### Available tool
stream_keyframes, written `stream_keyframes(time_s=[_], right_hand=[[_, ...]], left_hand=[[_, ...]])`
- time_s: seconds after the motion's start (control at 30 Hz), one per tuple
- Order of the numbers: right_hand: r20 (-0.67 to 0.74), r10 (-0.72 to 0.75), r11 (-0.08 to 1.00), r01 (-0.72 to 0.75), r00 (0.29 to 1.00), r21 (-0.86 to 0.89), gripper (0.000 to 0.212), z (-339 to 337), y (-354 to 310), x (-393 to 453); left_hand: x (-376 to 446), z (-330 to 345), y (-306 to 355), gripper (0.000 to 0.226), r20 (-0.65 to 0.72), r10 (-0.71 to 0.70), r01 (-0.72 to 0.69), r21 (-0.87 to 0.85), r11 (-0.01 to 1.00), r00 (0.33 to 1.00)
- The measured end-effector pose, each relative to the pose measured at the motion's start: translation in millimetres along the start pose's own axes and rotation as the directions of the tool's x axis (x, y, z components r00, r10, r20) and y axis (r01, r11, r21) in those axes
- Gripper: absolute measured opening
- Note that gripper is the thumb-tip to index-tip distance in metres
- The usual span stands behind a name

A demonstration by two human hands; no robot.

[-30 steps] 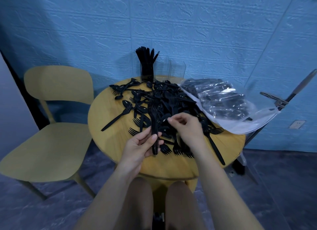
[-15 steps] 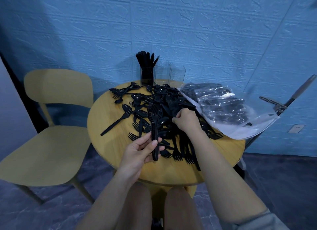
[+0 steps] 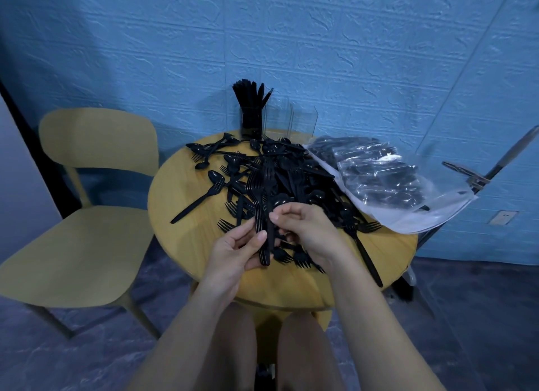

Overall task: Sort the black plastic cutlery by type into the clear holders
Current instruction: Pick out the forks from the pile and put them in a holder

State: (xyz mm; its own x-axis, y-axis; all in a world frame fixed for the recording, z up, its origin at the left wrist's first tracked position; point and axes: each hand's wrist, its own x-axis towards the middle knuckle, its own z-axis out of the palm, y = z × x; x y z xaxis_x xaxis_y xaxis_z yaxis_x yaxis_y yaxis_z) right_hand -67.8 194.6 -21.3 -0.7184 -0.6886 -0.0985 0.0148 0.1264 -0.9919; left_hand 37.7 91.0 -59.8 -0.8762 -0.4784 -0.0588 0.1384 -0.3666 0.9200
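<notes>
A heap of black plastic forks, spoons and knives (image 3: 291, 174) covers the round wooden table (image 3: 180, 204). My left hand (image 3: 236, 250) holds a bundle of forks (image 3: 261, 204) by the handles, tines pointing away from me. My right hand (image 3: 303, 227) pinches one more black fork (image 3: 269, 186) against that bundle. At the table's far edge stand the clear holders (image 3: 291, 119); the leftmost holder (image 3: 251, 122) is filled with upright black knives, the others look bare.
A clear plastic bag (image 3: 388, 183) with more black cutlery lies on the table's right side. A yellow chair (image 3: 81, 204) stands to the left. A folded metal frame (image 3: 481, 174) leans by the blue wall on the right. My knees are under the table's near edge.
My right hand reached into the heap, then came back toward me with a fork and now sets it against the bundle in my left hand. The left hand stayed in place.
</notes>
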Motion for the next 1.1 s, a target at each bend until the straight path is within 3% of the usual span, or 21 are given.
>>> stream_keyframes(time_s=[0.23, 0.43, 0.5, 0.6, 0.7, 0.8, 0.93, 1.1], right_hand=[[-0.040, -0.036, 0.999, 0.035, 0.999, -0.020, 0.006, 11, 10, -4], [-0.039, -0.110, 0.958, 0.096, 0.993, -0.269, 0.008, 8, 9, -9], [-0.117, -0.146, 0.912, 0.088, 0.982, -0.400, 0.008, -1, 8, -11], [-0.371, -0.207, 0.786, -0.073, 0.905, -0.614, 0.013, -33, 8, -19], [-0.510, -0.208, 0.662, -0.263, 0.834, -0.701, 0.021, -68, 17, -30], [-0.544, -0.131, 0.555, -0.393, 0.829, -0.733, 0.027, -79, 28, -40], [-0.546, -0.128, 0.478, -0.431, 0.828, -0.766, 0.023, -75, 34, -48], [-0.554, -0.072, 0.541, -0.434, 0.829, -0.720, 0.022, -79, 33, -50]], left_hand=[[0, 0, 0, 0.036, -0.004, 0.015, -0.015, -0.004, 1.000, 1.000], [1, -1, -1, 0.025, 0.000, -0.009, 0.009, -0.026, 1.000, 1.000], [1, 0, 0, 0.029, 0.015, -0.007, 0.007, -0.008, 1.000, 1.000], [1, -1, -1, 0.030, 0.010, -0.010, 0.010, 0.000, 1.000, 1.000], [1, -1, -1, 0.034, 0.017, -0.014, 0.014, 0.015, 1.000, 1.000], [0, 0, -2, 0.029, 0.017, -0.022, 0.021, 0.029, 0.999, 1.000], [-3, 6, -1, 0.039, 0.027, -0.035, 0.031, 0.111, 0.993, 0.999], [-3, 13, 0, 0.053, 0.033, -0.049, 0.044, 0.131, 0.990, 0.998]])
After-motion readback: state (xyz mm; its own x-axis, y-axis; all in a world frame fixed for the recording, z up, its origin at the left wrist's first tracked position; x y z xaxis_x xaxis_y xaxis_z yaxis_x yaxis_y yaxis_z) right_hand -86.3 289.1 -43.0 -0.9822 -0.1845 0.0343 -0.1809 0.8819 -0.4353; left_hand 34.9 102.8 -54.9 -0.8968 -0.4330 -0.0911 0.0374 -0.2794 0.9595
